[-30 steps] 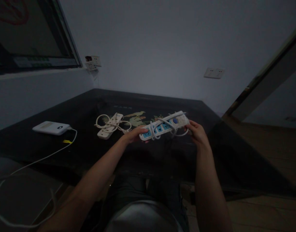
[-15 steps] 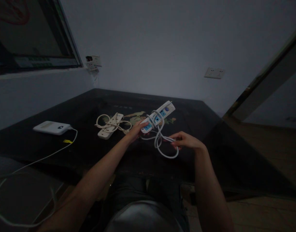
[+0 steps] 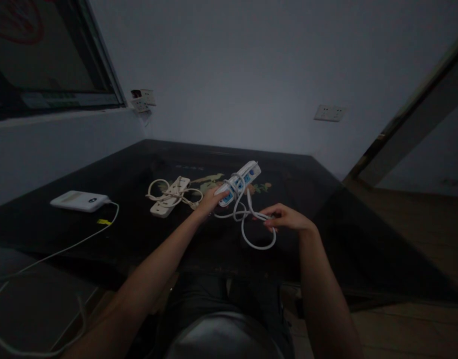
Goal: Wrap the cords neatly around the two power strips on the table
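Note:
My left hand (image 3: 211, 199) grips the near end of a white power strip (image 3: 253, 171) with blue socket faces, its far end pointing up and to the right. A white cord (image 3: 259, 248) winds around the strip's middle and hangs in loose loops on its near side. To the right, my right hand (image 3: 283, 218) is closed on part of that cord, thumb and fingers pinching it. Left of my left hand, a second, cream power strip (image 3: 161, 209) lies on the table with its own cable (image 3: 157, 180) bundled over it.
On the left of the dark table (image 3: 199, 239) lies a white power bank (image 3: 79, 200) with a white cable (image 3: 70, 243) running off the near edge. A scrap of yellow tape (image 3: 103, 222) is beside it. Wall sockets (image 3: 330, 113) sit on the wall behind.
The power strip's far end has swung lower and a little left in my left hand. The cord loops have spread and sagged, while my right hand stays nearly in place holding the cord.

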The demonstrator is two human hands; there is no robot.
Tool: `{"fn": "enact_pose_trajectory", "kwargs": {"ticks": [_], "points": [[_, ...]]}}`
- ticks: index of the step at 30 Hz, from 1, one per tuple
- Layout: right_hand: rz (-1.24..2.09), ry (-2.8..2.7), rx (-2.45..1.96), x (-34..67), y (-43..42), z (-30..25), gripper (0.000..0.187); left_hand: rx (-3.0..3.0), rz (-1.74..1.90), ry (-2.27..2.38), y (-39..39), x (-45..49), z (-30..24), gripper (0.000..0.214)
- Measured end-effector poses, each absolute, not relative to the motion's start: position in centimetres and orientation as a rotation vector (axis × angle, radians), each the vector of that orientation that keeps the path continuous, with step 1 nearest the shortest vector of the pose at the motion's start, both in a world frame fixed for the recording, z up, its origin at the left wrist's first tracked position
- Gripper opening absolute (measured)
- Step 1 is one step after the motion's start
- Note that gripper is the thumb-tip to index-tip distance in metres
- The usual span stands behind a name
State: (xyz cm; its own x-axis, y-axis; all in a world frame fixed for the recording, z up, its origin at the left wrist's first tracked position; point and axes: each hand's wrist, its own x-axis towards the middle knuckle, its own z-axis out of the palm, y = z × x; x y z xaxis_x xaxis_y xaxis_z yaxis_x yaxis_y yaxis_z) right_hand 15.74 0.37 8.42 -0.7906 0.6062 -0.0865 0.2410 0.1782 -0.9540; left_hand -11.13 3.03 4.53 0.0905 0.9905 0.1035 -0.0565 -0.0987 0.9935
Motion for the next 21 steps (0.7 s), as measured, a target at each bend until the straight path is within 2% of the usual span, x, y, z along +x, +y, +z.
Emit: {"fn": "enact_pose_trajectory", "kwargs": {"ticks": [5,12,17,21], "points": [[1.69,-2.076,-0.706,16.2,0.1,8.2,0.04,1.399,1.245,1.126,3.3,-11.1,4.7,0.029],[1.334,-1.627,-0.649,16.6,0.0,7.6,0.048,1.488,1.202,1.132,3.1,-11.0,4.0,0.026],[1.103,-1.304,-0.591,16.2,0.6,8.2,0.04,1.507,1.08,1.022,2.8,-11.2,4.0,0.027],[1.015,-1.198,-0.708,16.8,1.6,8.1,0.04,1.481,0.998,0.882,2.2,-11.8,4.9,0.029]]}}
